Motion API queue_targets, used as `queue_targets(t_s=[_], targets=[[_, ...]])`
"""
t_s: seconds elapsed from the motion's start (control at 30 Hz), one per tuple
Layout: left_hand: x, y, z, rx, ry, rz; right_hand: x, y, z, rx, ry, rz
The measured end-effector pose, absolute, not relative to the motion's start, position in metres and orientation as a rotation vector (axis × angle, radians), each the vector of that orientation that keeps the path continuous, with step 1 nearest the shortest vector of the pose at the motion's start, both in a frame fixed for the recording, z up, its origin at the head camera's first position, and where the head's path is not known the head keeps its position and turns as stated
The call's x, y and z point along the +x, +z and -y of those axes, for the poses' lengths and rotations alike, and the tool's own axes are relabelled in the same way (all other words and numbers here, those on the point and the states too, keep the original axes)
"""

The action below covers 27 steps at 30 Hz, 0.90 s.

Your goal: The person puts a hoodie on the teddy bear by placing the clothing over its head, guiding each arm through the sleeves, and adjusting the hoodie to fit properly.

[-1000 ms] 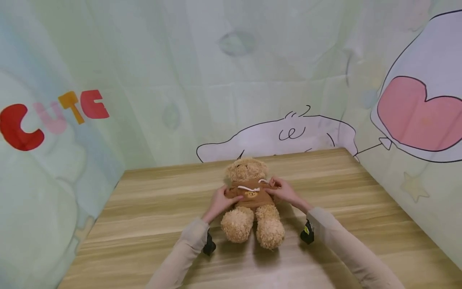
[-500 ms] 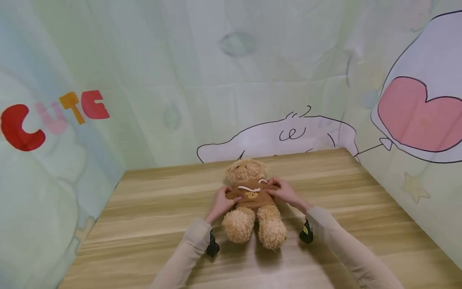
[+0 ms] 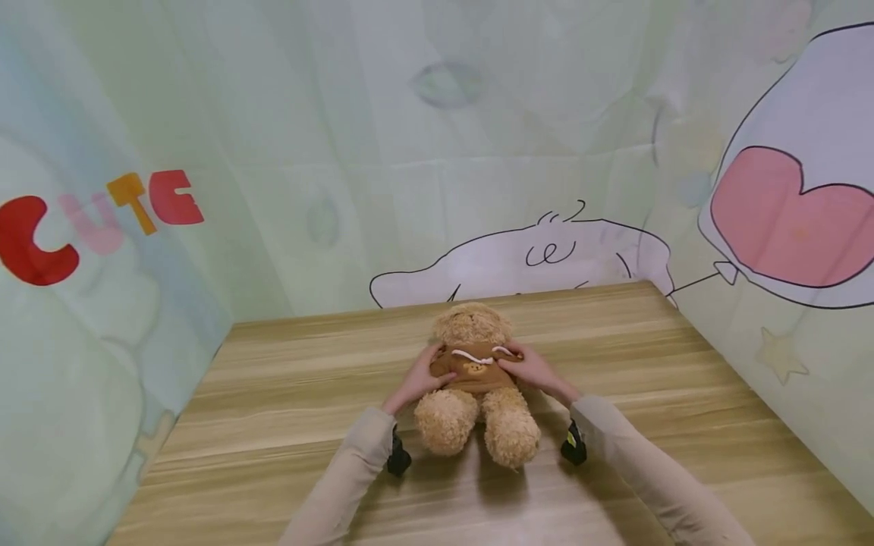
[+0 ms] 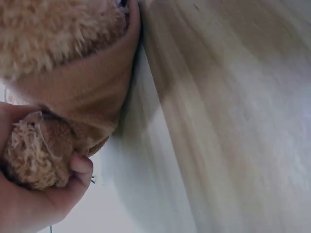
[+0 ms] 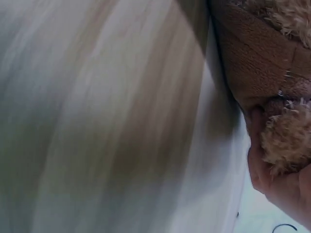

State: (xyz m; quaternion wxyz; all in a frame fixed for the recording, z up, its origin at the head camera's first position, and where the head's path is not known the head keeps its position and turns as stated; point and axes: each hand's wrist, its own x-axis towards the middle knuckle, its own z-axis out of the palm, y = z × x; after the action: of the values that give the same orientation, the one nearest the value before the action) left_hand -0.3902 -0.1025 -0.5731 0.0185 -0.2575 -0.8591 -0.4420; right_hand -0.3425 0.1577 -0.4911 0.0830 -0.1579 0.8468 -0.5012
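Observation:
A curly-furred teddy bear lies on its back on the wooden table, legs toward me. It wears a brown hoodie with a white drawstring and a small bear-face patch. My left hand grips the bear's arm on the left side, its thumb over the front of the hoodie. In the left wrist view, fingers curl round the furry paw and sleeve. On the other side my right hand holds the other arm; in the right wrist view fingers wrap behind that paw.
The wood-grain table ends at a back edge just beyond the bear's head. Printed curtains hang behind and along both sides. A dark wrist camera sits under the left sleeve, another wrist camera under the right.
Both hands have shifted slightly and now lie closer round the bear's arms, with the right hand a little further left. The bear's head has moved slightly right; its feet have moved slightly left.

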Motion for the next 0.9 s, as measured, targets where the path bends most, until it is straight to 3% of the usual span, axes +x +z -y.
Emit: queue_targets(t_s=[0.27, 0.43, 0.67, 0.77, 0.9], targets=[[-0.318, -0.480, 0.085, -0.673, -1.273, 2.652, -0.348, -0.476, -0.172, -0.571, -1.468, -2.524], [-0.315, -0.473, 0.083, -0.718, -1.258, 2.703, -0.353, -0.470, -0.176, -0.674, -1.462, -2.519], [-0.354, -0.523, 0.096, -0.969, -0.953, 2.646, -0.346, -0.465, -0.168, -0.873, -1.185, -2.776], [-0.353, -0.514, 0.089, -0.876, -0.866, 2.604, -0.341, -0.457, -0.159, -0.925, -1.089, -2.934], [-0.319, -0.462, 0.070, -0.800, -0.734, 2.670, -0.336, -0.446, -0.154, -0.893, -1.124, -2.890]])
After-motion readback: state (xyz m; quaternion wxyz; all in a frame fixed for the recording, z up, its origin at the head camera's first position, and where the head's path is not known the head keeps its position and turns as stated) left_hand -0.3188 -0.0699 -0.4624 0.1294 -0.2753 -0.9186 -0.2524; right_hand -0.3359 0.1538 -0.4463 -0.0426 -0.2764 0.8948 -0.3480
